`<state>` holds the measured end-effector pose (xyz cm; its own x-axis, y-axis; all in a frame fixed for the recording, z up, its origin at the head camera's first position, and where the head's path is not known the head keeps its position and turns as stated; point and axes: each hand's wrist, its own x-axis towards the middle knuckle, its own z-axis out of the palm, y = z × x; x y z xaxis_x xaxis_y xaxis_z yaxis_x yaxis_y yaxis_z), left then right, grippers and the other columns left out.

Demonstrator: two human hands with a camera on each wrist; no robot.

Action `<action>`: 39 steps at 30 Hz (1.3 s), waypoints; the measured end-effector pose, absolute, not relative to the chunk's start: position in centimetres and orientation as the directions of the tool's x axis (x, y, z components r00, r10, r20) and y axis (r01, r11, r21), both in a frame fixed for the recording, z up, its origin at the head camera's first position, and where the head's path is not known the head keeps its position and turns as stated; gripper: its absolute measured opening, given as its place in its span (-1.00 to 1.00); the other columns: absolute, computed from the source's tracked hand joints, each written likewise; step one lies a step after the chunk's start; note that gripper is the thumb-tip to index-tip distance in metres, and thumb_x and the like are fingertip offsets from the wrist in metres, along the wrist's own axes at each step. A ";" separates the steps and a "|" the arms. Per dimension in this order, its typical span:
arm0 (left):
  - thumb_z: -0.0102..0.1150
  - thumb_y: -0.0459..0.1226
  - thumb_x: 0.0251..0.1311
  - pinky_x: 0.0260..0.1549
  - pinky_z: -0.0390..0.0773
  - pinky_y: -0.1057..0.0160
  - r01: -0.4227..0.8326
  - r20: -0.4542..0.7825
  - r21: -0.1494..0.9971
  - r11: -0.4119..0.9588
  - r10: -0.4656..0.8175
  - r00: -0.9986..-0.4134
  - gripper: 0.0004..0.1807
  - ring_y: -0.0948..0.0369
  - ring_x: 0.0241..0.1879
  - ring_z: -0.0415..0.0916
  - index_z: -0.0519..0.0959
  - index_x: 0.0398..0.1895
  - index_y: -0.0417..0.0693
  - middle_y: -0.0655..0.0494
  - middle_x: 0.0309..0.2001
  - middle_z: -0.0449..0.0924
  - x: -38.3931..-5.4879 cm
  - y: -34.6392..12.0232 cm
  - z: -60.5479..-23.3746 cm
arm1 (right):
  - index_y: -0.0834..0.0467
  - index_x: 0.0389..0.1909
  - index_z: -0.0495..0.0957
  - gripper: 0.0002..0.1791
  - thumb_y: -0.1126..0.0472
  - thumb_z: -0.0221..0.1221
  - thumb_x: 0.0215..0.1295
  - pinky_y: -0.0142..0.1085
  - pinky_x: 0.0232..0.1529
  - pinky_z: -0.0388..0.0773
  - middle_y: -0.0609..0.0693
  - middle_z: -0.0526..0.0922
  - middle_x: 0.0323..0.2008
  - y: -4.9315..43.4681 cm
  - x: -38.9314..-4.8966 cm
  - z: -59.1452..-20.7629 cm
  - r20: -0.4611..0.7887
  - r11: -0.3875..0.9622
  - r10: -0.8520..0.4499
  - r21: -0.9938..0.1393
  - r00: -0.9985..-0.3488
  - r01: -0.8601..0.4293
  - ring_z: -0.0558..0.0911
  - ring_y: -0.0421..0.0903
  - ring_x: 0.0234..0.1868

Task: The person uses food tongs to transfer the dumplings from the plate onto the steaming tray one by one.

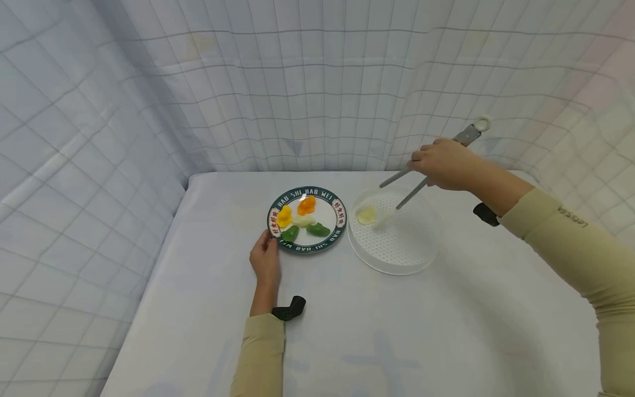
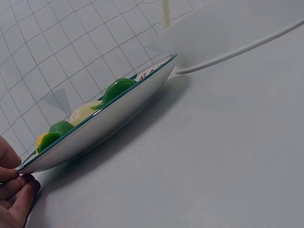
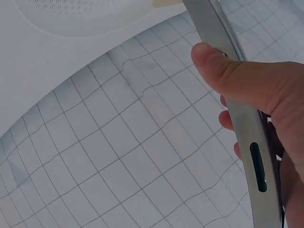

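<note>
My left hand (image 1: 265, 259) pinches the near left rim of a round plate (image 1: 306, 250) with a green lettered border, thumb above and fingers below in the left wrist view. On it lie several dumpling-like pieces: an orange one (image 1: 306, 205), a yellow one (image 1: 284, 216), a whitish one (image 1: 303, 220) and green ones (image 1: 318, 229). My right hand (image 1: 446, 162) grips metal tongs (image 3: 254, 128) with pale tips, their arms spread apart over a white round basket (image 1: 392, 268) with a perforated base. A pale yellow piece (image 1: 367, 215) shows between the tong tips, inside the basket's outline.
Plate and basket stand side by side on a white-covered table (image 1: 347, 331). Behind the table and along its sides hangs white checked cloth (image 1: 297, 99). A dark wrist device (image 1: 289, 309) sits on the left forearm, another (image 1: 486, 214) on the right.
</note>
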<state>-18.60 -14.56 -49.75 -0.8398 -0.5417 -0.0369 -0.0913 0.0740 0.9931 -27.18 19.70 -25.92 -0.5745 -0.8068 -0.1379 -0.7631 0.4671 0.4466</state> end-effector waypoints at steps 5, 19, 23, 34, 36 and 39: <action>-0.09 -0.32 0.29 0.06 0.37 0.34 -0.078 -0.041 0.996 0.048 -0.530 -0.847 -0.55 0.24 0.11 0.32 0.32 0.24 -0.23 0.00 0.18 0.38 -18.8 -14.0 -49.6 | 0.27 -0.07 0.50 -0.46 0.21 0.41 -0.14 -0.07 -0.18 0.49 0.14 0.56 -0.15 21.8 -25.0 -25.8 -0.094 0.610 -0.731 0.353 -0.676 -0.709 0.54 0.11 -0.15; -0.09 -0.31 0.29 0.06 0.36 0.34 -0.060 -0.012 0.995 0.075 -0.521 -0.854 -0.56 0.26 0.11 0.32 0.32 0.24 -0.21 0.03 0.19 0.38 -18.5 -13.9 -49.9 | 0.42 -0.11 0.37 -0.49 0.24 0.34 0.00 -0.20 -0.50 0.48 0.17 0.49 -0.35 23.6 -17.3 -34.1 0.265 0.783 -0.451 -0.341 -0.852 -0.520 0.48 -0.02 -0.42; -0.10 -0.30 0.30 0.07 0.36 0.33 -0.059 -0.007 0.995 0.083 -0.520 -0.854 -0.56 0.24 0.10 0.32 0.32 0.24 -0.22 0.02 0.18 0.39 -18.4 -13.9 -49.6 | 0.38 -0.13 0.41 -0.54 0.17 0.31 0.05 -0.25 -0.48 0.46 0.10 0.52 -0.36 20.6 -14.6 -37.1 0.216 0.785 -0.382 -0.438 -0.899 -0.439 0.46 -0.09 -0.43; -0.09 -0.30 0.28 0.05 0.36 0.36 -0.053 -0.010 0.996 0.067 -0.525 -0.851 -0.55 0.25 0.09 0.34 0.33 0.23 -0.24 -0.01 0.16 0.40 -18.9 -13.8 -49.3 | 0.32 -0.32 0.43 -0.62 0.11 0.31 0.04 -0.30 -0.58 0.37 -0.02 0.43 -0.52 15.3 -11.6 -39.2 0.041 0.841 -0.246 -0.488 -0.969 -0.234 0.39 -0.11 -0.53; -0.09 -0.31 0.27 0.06 0.37 0.34 -0.052 -0.004 0.996 0.076 -0.527 -0.850 -0.55 0.24 0.09 0.34 0.33 0.23 -0.25 -0.02 0.16 0.40 -18.9 -13.8 -49.2 | 0.31 -0.33 0.42 -0.63 0.11 0.29 0.05 -0.30 -0.59 0.37 -0.01 0.43 -0.53 14.8 -11.9 -38.6 -0.007 0.862 -0.249 -0.458 -0.968 -0.218 0.40 -0.10 -0.54; -0.09 -0.31 0.27 0.06 0.37 0.33 -0.053 -0.001 0.995 0.083 -0.527 -0.850 -0.55 0.23 0.08 0.34 0.33 0.23 -0.25 -0.03 0.16 0.40 -18.9 -13.6 -49.1 | 0.32 -0.32 0.42 -0.63 0.11 0.28 0.08 -0.29 -0.59 0.39 0.01 0.45 -0.51 14.1 -12.6 -37.8 -0.068 0.884 -0.250 -0.423 -0.966 -0.199 0.41 -0.08 -0.54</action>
<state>-18.86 -13.62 -49.11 -0.8496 -0.5274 -0.0013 -0.0531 0.0831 0.9951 -12.59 14.07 -37.78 -0.9659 -0.2497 -0.0684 -0.1986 0.8842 -0.4227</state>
